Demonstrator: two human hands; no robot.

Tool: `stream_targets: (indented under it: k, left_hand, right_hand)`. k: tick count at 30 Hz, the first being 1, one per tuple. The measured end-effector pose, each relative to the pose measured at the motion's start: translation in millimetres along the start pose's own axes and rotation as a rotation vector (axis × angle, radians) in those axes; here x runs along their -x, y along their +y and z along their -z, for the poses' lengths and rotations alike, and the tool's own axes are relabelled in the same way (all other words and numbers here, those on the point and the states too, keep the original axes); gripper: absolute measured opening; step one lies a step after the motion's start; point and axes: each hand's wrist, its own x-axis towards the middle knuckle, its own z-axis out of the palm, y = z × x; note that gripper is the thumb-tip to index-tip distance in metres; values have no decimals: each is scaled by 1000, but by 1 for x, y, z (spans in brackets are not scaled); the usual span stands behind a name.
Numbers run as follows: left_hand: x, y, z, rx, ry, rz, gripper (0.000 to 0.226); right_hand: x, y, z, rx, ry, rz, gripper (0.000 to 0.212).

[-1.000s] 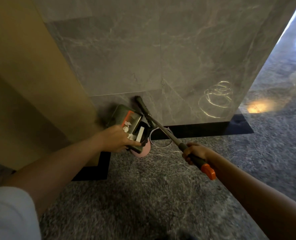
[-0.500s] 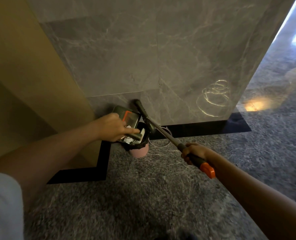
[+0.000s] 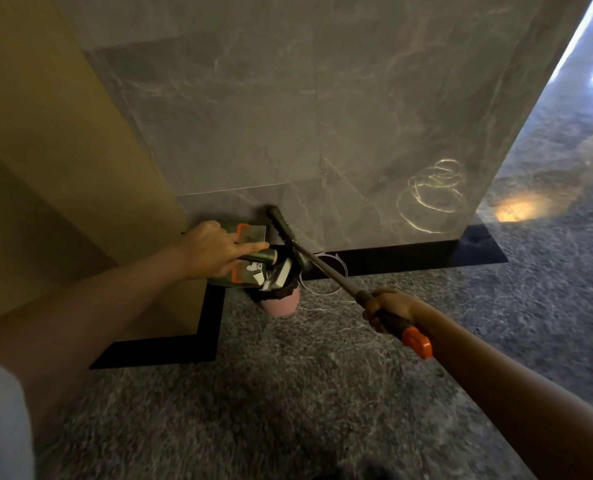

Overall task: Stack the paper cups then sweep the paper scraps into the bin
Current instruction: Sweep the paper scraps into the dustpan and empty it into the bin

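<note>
My left hand (image 3: 215,249) grips the handle of a grey dustpan (image 3: 250,233) with orange trim, tilted over a small pink bin (image 3: 281,303) lined with a black bag. White paper scraps (image 3: 267,277) lie at the pan's lower edge and in the bin's mouth. My right hand (image 3: 390,310) grips the grey-and-orange handle of a broom (image 3: 326,270). Its dark head (image 3: 277,218) leans against the marble wall above the bin. No paper cups are in view.
A grey marble wall (image 3: 323,116) rises straight ahead, with a yellow panel (image 3: 45,150) to its left. A black floor strip (image 3: 392,259) runs along the wall's base. Speckled grey floor (image 3: 288,393) spreads in front and to the right.
My left hand has tipped the dustpan further over the bin, and white scraps have slid down to the bin's mouth. My right hand and the broom have hardly moved.
</note>
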Motion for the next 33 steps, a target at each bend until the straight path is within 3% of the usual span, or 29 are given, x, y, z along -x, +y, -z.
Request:
stream_targets:
  k: [5,8,14,21,25,33]
  left_hand:
    - [6,2,-4,132,87,-4,66]
    - [9,3,-7,131,55,25,65]
    - [31,11,-25,446,51,553,62]
    - [45,-1,-39,522,161,1084,51]
    - [61,-10,-43,693,195,1258,53]
    - [106,-14,-28,718,286,1426,49]
  right_hand:
    - [-1,5,1,27,1,-6,50]
    - [-1,5,1,-16,-7,-15,47]
    - [1,8,0,-52,2,-24,49]
    - [2,11,-3,-60,1,-42,45]
    - [4,12,-7,-54,-8,-43,38]
    - [9,15,-12,-180,-77,-100,11]
